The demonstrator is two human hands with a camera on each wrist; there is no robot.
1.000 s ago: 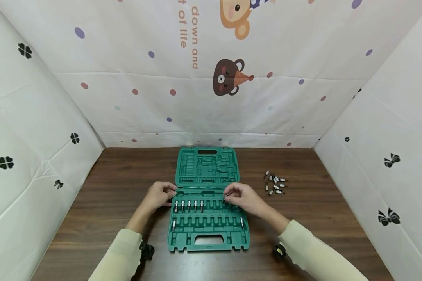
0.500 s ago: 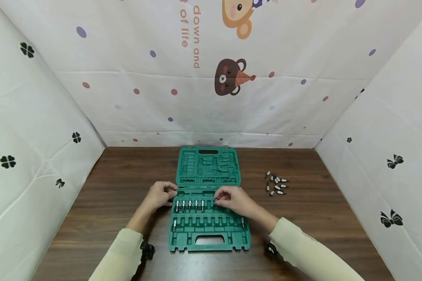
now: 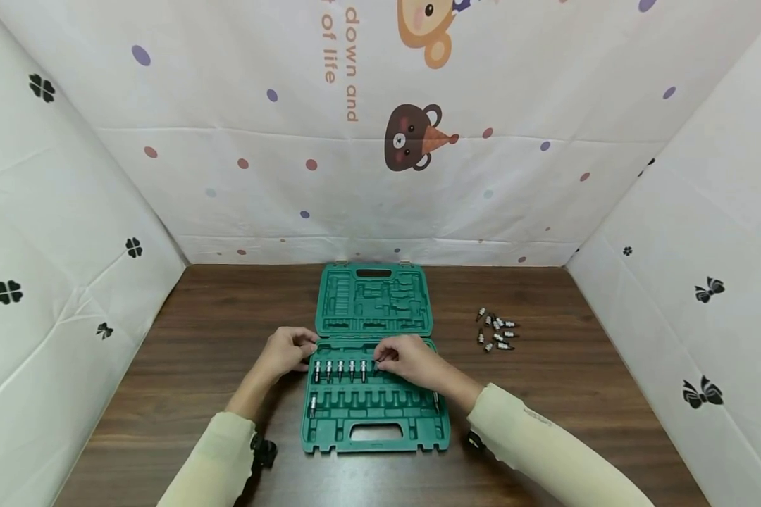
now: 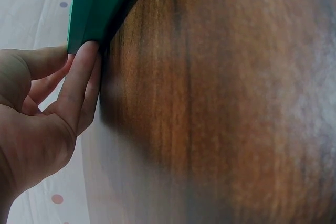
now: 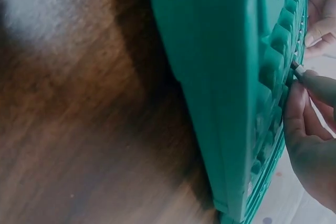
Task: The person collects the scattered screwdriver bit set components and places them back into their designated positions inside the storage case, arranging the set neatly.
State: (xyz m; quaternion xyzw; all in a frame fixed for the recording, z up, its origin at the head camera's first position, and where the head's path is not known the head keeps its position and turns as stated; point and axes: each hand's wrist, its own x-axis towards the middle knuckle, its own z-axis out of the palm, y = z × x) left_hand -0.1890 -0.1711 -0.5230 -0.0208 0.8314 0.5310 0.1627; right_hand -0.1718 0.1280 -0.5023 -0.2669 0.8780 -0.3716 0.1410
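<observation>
A green plastic tool case lies unfolded, its molded lid toward the back wall. My left hand grips the case's left edge near the hinge; the left wrist view shows the thumb on top and fingers along the side. Between thumb and fingers, my right hand pinches a small bit socket, silver with a dark end, at the upper row of slots. Several bit sockets stand in that row just left of it. In the lower row, one bit socket sits far left and another far right.
Loose bit sockets lie in a scattered pile on the brown wooden table, right of the case. White printed cloth walls the table at the back and both sides.
My right hand has moved left along the upper row, from its right part to beside the seated bit sockets. The left hand stays on the case's edge.
</observation>
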